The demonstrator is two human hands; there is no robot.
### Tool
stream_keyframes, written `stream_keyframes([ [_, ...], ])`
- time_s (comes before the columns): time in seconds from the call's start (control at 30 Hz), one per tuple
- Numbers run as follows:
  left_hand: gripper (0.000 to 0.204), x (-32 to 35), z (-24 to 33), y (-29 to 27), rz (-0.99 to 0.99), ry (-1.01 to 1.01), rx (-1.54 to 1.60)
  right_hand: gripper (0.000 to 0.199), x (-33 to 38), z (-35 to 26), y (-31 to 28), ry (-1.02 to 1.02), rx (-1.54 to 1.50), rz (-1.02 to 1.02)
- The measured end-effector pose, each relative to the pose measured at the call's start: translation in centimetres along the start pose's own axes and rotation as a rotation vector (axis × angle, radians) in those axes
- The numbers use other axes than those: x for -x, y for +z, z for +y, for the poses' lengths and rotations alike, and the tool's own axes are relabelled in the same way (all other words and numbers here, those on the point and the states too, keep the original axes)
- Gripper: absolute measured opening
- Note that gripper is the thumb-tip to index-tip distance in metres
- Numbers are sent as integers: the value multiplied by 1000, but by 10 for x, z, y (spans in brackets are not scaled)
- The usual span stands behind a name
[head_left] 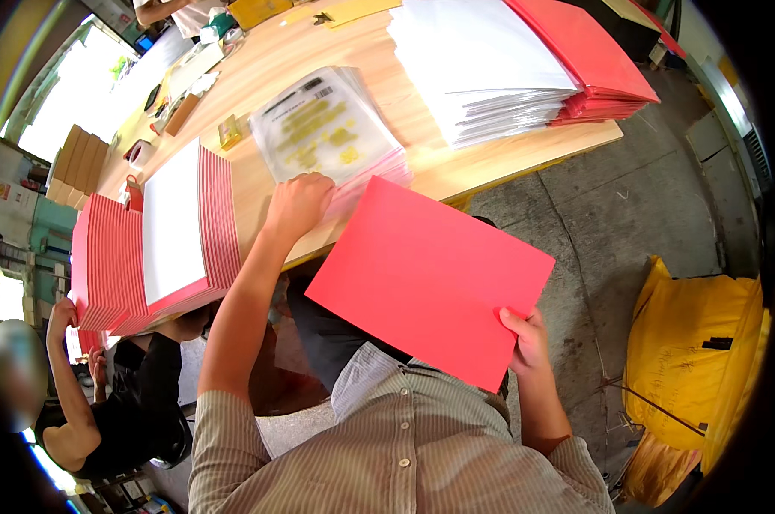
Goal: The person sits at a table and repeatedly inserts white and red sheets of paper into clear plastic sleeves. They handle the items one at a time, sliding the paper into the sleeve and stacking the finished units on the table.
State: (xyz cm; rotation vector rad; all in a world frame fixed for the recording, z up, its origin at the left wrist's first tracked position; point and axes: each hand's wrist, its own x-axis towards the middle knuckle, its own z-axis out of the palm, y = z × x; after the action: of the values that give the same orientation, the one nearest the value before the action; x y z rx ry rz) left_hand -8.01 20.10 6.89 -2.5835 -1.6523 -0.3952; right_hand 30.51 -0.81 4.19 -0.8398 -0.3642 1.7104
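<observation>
My right hand (529, 341) grips a flat red rectangular board (435, 278) by its right edge, thumb on top and fingers underneath. The board is tilted in front of my body, just off the table's near edge. My left hand (300, 206) is closed, with its fingers curled at the near left corner of a pile of transparent plastic bags (323, 128). Whatever those fingers pinch is hidden. Yellowish printed patches show on the top bag, and pinkish edges show at the pile's near side.
Tall stacks of red-edged boards (220, 223) stand on the table (524, 163) at left. White (482, 68) and red sheets (589, 51) are piled at far right. Beyond the bags lies a small yellow box (229, 133). Another person (105, 420) works at left. A yellow sack (691, 360) sits on the floor at right.
</observation>
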Motion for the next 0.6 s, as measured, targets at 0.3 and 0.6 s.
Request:
stream_keyframes([
  [0.3, 15, 3, 20, -6, 40, -45, 86, 19, -12, -1, 6, 8, 29, -21],
  [0.6, 11, -1, 25, -4, 75, 33, 43, 20, -13, -4, 9, 30, 59, -7],
])
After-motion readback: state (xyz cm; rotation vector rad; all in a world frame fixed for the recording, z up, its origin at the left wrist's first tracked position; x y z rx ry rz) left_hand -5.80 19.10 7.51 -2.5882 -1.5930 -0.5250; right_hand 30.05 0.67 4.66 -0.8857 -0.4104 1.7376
